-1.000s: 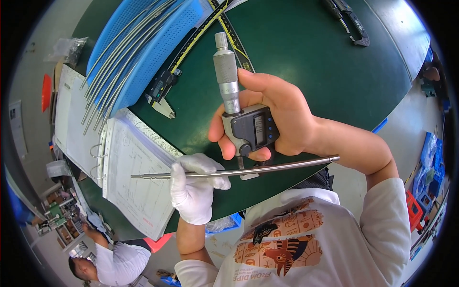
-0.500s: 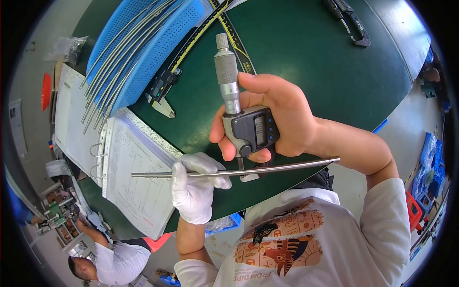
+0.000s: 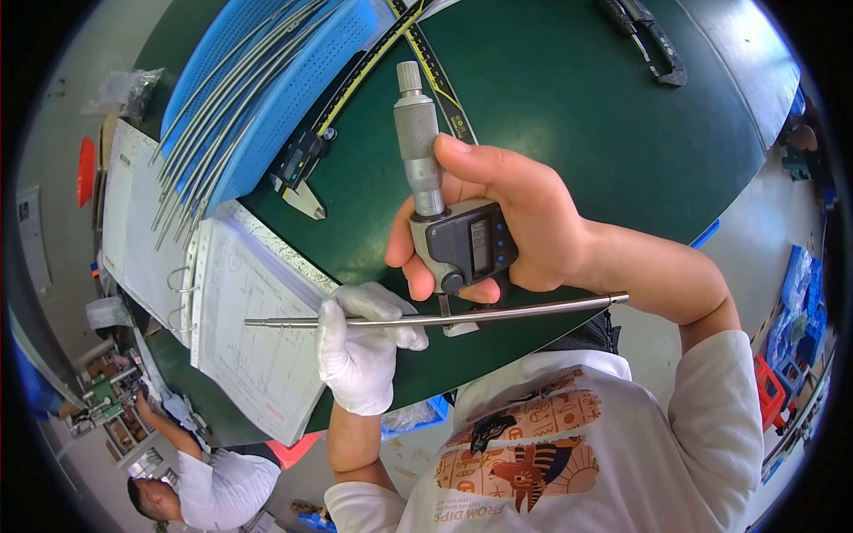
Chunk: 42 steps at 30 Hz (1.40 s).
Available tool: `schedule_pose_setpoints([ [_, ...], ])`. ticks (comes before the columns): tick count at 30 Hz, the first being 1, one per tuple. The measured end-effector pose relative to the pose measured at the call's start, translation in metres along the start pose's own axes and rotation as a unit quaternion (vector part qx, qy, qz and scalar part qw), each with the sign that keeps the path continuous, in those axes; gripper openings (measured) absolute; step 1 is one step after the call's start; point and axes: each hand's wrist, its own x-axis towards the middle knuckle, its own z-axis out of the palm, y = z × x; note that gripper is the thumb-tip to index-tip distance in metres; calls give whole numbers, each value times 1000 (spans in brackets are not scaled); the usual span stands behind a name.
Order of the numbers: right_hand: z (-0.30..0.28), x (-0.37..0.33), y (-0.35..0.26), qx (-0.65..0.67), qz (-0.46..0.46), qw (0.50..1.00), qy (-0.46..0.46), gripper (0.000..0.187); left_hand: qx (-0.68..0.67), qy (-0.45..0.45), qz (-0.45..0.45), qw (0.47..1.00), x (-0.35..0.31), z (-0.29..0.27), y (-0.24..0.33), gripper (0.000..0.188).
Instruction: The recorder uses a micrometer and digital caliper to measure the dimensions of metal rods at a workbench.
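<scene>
My right hand (image 3: 524,209), bare, grips a digital micrometer (image 3: 458,246) by its body, with the thumb against the grey sleeve and thimble. The micrometer's knob points to the far side and its small display faces up. My left hand (image 3: 362,346), in a white glove, is closed around a thin metal rod (image 3: 533,311) held crosswise. The rod passes through the micrometer's measuring gap, at the spindle end. Its stepped, narrower end sticks out to the left of the glove, over the papers. To the right, the rod's other end lies below my right wrist.
A blue basket (image 3: 267,115) at the far left holds several metal rods (image 3: 222,133). Beside it lie digital calipers (image 3: 298,169) on the green table (image 3: 569,98). An open ring binder (image 3: 253,311) is nearby. Another dark gauge (image 3: 653,44) lies far right. A person (image 3: 222,484) works at lower left.
The micrometer and my right hand have shifted slightly left, and the thumb sits a little differently at the thimble. The rod and my left hand have barely moved.
</scene>
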Motion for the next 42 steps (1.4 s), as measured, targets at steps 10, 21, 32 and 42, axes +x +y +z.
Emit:
schedule_pose_setpoints([
  [10,1,1,2,2,-2,1000,-4,72,-14,-1,-8,1000,-1,-1,1,47],
  [21,1,0,-2,-26,-8,1000,4,71,-44,6,5,999,3,-11,9,50],
  [32,0,2,-1,-15,13,1000,23,75,-37,6,25,999,2,-4,5,48],
  [42,1,0,-3,24,21,999,30,68,-41,-2,-6,999,1,0,2,50],
])
